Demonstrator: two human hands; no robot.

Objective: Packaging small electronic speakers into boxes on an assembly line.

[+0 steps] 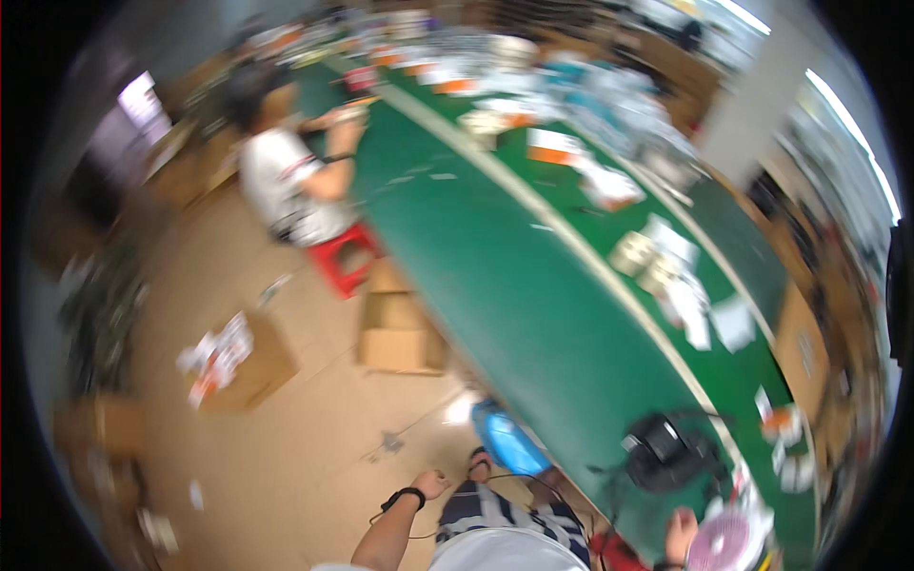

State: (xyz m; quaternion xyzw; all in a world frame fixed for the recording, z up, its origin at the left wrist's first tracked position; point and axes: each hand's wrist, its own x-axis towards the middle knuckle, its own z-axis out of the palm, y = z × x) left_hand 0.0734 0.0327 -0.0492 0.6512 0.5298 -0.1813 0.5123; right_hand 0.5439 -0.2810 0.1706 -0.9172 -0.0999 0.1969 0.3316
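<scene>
My left hand [431,483], with a black band at the wrist, hangs over the floor beside the table. Its fingers look loosely curled, and nothing shows in them. My right hand [680,535] is at the table's near edge, right beside a small pink and white fan [719,544]. Blur hides how its fingers lie and whether they touch the fan. Just beyond that hand, a black bag or bundle [669,452] with straps or cables rests on the green tabletop [495,285].
A co-worker [295,181] sits at the table's far left on a red stool [345,259]. An open cardboard box [402,328], a carton with papers on top [249,366] and a blue bag [509,440] are on the floor. White rolls [632,254] and packets line the table's right side.
</scene>
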